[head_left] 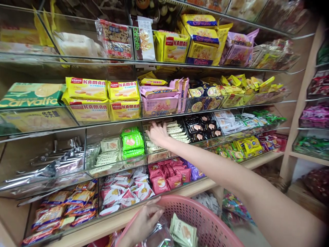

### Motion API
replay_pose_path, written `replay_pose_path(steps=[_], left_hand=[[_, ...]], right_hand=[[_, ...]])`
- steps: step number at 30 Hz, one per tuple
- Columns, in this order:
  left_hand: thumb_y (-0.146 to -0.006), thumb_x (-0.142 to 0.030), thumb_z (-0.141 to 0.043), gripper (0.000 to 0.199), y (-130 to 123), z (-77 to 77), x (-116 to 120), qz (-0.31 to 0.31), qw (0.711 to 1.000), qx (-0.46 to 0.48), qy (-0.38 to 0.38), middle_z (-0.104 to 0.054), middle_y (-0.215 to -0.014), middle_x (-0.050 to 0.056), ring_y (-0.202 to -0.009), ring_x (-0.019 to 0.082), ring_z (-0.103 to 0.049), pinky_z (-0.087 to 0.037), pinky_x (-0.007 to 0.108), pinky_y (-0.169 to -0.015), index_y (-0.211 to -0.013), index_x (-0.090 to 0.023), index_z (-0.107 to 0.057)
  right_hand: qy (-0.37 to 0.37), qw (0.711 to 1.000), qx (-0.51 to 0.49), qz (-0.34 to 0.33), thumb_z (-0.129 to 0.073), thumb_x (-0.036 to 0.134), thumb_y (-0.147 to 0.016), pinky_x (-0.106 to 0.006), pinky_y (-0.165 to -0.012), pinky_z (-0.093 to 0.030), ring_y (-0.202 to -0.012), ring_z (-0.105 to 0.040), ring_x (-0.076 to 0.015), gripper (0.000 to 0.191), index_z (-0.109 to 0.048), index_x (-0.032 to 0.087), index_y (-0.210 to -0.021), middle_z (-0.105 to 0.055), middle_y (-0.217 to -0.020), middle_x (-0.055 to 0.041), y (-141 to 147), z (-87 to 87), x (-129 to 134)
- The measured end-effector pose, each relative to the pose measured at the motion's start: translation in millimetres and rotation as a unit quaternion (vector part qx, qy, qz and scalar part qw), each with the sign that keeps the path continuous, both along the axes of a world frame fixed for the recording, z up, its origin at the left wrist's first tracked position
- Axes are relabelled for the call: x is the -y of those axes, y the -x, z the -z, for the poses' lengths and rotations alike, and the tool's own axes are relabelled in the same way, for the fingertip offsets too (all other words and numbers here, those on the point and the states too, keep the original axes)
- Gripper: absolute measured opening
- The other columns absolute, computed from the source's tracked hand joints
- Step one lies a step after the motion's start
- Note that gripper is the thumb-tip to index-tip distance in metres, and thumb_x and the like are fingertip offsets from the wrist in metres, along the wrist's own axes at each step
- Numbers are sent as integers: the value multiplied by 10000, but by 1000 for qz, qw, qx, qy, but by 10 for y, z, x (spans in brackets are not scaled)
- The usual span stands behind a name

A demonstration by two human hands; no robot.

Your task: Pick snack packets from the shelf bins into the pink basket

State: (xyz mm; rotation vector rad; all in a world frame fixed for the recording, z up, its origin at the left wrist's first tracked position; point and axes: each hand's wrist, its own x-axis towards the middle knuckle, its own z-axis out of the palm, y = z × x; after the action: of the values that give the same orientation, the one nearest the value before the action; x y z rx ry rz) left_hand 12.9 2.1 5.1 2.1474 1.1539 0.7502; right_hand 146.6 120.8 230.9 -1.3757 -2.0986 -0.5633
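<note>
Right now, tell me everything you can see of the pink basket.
The pink basket looks like plastic, with a smooth rim and a wall pierced by small holes. Its mouth faces up, in front of the shelves, and the picture's bottom edge cuts off its lower part. Inside are pale green packets and shiny silvery packaging. The left hand overlaps its left side; whether it grips the rim is unclear.

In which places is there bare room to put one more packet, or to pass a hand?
In the pink basket, room shows between the pale green packets and its right wall. A hand could probably pass between the silver packets and the shelf above. Crowded: around the right hand, between bright green packets and black packets.
</note>
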Motion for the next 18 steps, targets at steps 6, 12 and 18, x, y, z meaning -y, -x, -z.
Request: replay_pose_path(steps=[6, 12, 18], left_hand=[[-911, -596, -370, 551, 13, 16, 3, 1, 1000, 12, 0, -667, -741, 38, -980, 234, -597, -315, 368, -1093, -719, -183, -681], [-912, -594, -370, 548, 9, 2, 9, 3, 1000, 12, -1, -678, -769, 36, -919, 222, -607, -341, 363, -1069, -721, -183, -678], [-916, -566, -396, 529, 7, -3, 6, 4, 1000, 4, -8, -654, -708, 36, -1048, 257, -594, -366, 352, -1044, -648, -180, -640]], right_hand=[[35, 998, -31, 33, -286, 477, -975, -609, -1054, -206, -1146, -533, -361, 558, -676, 105, -1120, -430, -1435, -222, 60, -99, -77], [41, 998, -41, 26, -303, 474, -975, -572, -1076, -201, -1183, -515, -350, 548, -652, 94, -1159, -369, -1473, -228, 21, -49, -17], [-3, 999, -30, -16, -312, 465, -982, -551, -1071, -240, -1127, -554, -320, 547, -593, 58, -1215, -396, -1446, -220, -59, 53, 174]])
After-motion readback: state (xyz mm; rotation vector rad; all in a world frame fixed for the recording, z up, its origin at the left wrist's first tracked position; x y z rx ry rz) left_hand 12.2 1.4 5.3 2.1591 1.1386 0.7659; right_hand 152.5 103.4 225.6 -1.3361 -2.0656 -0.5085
